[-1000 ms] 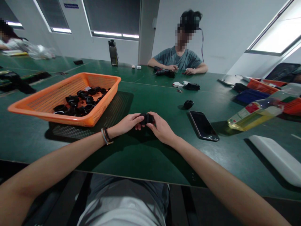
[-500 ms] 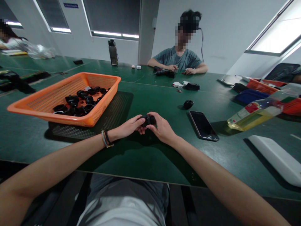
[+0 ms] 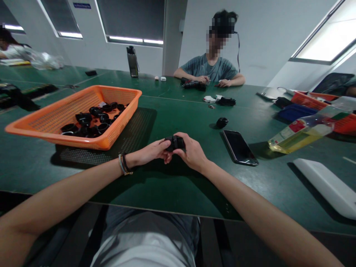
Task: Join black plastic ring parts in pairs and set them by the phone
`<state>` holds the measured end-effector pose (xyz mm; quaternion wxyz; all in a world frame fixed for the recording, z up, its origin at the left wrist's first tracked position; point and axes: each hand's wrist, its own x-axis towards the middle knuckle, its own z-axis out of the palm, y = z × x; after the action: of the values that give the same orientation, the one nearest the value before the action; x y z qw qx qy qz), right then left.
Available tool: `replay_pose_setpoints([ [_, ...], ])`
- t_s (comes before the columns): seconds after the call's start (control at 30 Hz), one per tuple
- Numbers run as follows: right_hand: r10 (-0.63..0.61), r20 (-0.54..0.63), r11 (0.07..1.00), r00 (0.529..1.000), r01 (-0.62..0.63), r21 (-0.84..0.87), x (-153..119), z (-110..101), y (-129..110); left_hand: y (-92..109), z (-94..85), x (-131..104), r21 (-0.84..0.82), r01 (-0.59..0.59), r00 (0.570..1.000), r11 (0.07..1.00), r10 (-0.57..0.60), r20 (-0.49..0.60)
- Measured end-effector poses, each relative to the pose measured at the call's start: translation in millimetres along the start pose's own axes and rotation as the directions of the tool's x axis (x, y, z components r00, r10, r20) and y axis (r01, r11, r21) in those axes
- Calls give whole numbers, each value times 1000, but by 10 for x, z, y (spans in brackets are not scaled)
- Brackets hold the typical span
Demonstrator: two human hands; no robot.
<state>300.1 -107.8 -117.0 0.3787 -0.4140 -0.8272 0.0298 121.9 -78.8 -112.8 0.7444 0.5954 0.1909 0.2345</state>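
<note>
Between my two hands is a small black cylindrical part (image 3: 175, 142), held just above the green table; its exact kind is too small to tell. My left hand (image 3: 157, 151) pinches its left end, with the thumb on top. Around the right end close the thumb and fingers of my right hand (image 3: 191, 151), which hide part of it. To the left, an orange plastic basket (image 3: 36, 128) contains several black ring-like parts (image 3: 96, 119). Another small black part (image 3: 222, 122) lies alone on the table, beyond my right hand.
Right of my hands lie a phone (image 3: 240, 147), a tilted bottle of yellow liquid (image 3: 302, 134) and a white slab-like object (image 3: 325, 187). A person (image 3: 213, 66) sits across the green table (image 3: 172, 193), near a black tool (image 3: 193, 85). A dark bottle (image 3: 132, 63) stands at the back.
Both hands keep hold of the black part in nearly the same place. Some fingers of my left hand have shifted slightly beneath it. The whole view has moved a little.
</note>
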Motion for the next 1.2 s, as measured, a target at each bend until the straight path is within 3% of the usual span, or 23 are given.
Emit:
replay_pose_setpoints([
  [0.4,100,65,993,993,-104,61,-11,28,-22,115,57,-49,356,-6,999,934,18,-32],
  [0.73,242,86,948,966,-255,191,-2,17,-135,218,100,-91,718,19,986,696,106,-129],
  [0.83,278,93,933,956,-292,212,5,23,-155,222,112,-91,774,27,976,633,152,-158],
  [1.2,362,146,870,920,-390,302,12,30,-205,176,92,-77,846,95,966,524,155,-204],
])
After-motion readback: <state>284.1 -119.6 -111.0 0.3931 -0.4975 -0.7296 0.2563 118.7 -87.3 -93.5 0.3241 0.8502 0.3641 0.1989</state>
